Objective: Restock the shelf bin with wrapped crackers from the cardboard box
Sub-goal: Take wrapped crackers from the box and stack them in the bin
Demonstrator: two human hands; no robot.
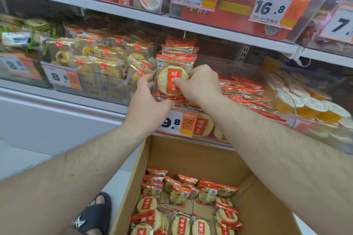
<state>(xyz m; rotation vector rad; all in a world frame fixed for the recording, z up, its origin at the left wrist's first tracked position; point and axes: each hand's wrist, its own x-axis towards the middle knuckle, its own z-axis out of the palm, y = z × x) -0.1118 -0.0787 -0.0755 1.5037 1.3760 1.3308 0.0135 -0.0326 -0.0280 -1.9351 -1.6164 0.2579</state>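
Note:
A clear shelf bin point(298, 122) holds wrapped round crackers in red and gold film. At its left end a stack of cracker packs point(172, 80) stands upright, the front label facing me. My left hand point(148, 99) grips the stack's left edge, thumb under its lower corner. My right hand point(198, 84) grips the stack's right edge, thumb on the front pack. More cracker packs point(246, 91) lie flat to the right in the bin. Below, the open cardboard box point(254, 213) holds several loose packs point(183, 206) on its bottom.
A 9.8 price tag point(178, 122) hangs on the bin's front. A bin of yellow pastries point(99, 63) stands to the left, jelly cups point(313, 105) to the right. The shelf above point(133, 15) overhangs closely. My sandalled foot point(93, 213) is left of the box.

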